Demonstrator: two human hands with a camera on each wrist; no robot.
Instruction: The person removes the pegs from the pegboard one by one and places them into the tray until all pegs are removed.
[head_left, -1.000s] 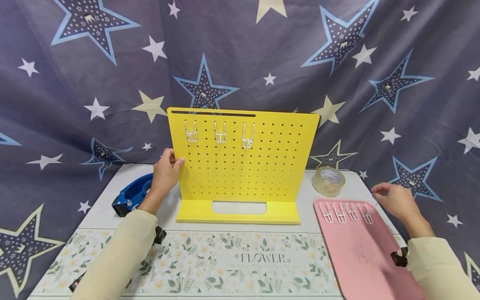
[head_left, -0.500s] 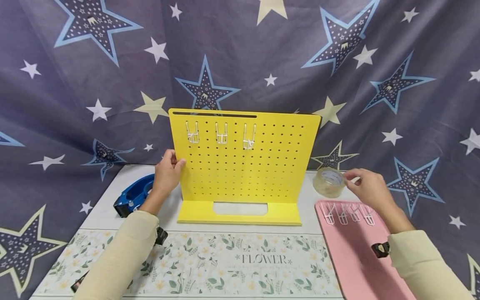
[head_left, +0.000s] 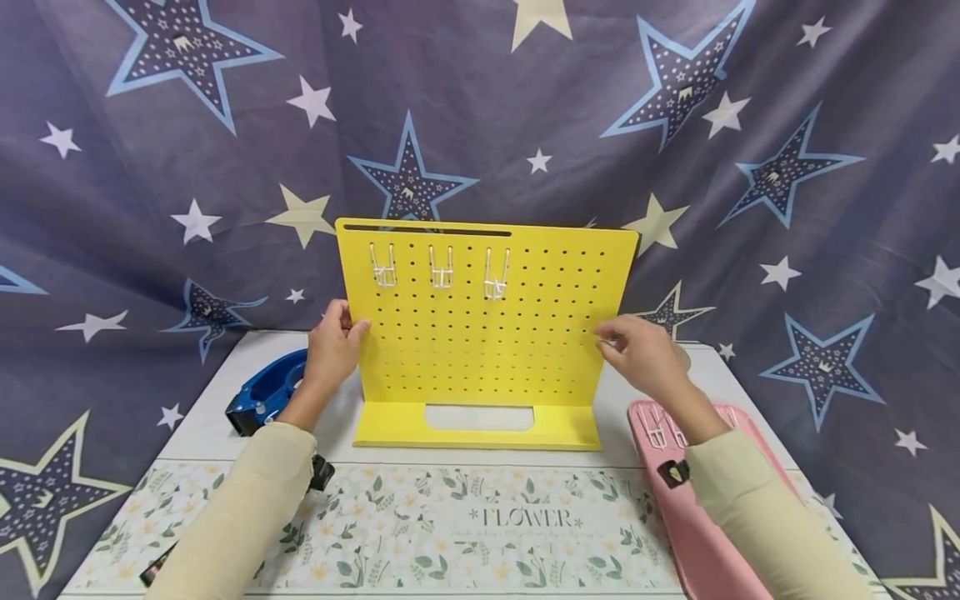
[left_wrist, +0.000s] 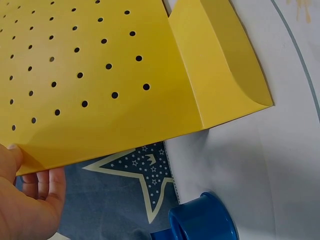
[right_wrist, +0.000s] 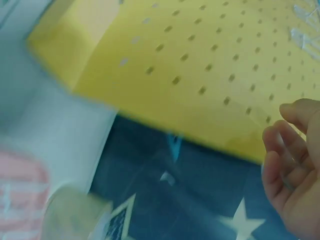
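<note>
Right hand (head_left: pixel 641 354): shifted leftward from beside the roll of clear tape (right_wrist: pixel 75 215) to the right edge of the upright yellow perforated pegboard (head_left: pixel 480 333), frame centre; fingers bent toward the thumb, contents of the grip cannot be told. Left hand (head_left: pixel 333 346): clamped on the pegboard's left edge, thumb in front. Three white wire hooks (head_left: pixel 442 272): hung along the pegboard's upper left. Rounded pink tray (head_left: pixel 697 529): lower right of frame, more white wire hooks (head_left: pixel 656 432) at its far end, partly covered by the arm.
</note>
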